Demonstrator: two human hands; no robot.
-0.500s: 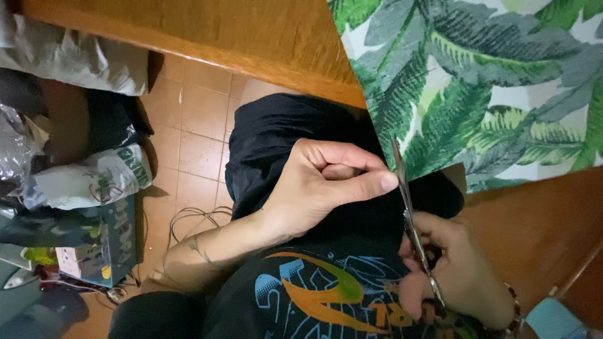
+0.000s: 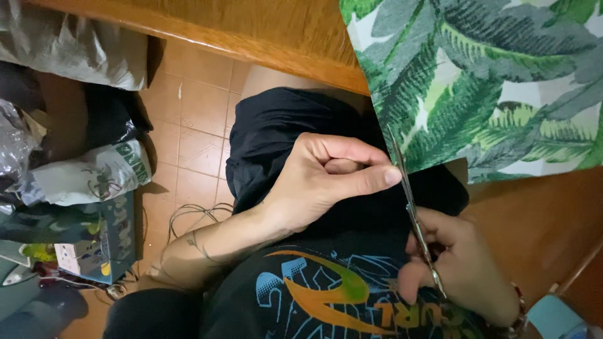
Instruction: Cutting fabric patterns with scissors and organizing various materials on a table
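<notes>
A wooden table (image 2: 188,19) with a warm orange-brown top runs across the far side and down the right; a leaf-printed green and white fabric (image 2: 490,81) lies on it at the far right, one edge hanging past the table's rim; below, a floor of terracotta tiles (image 2: 195,113) carries crumpled plastic bags (image 2: 88,176) on the left, a small box (image 2: 94,251) near them, and thin looping cables (image 2: 188,216).
</notes>
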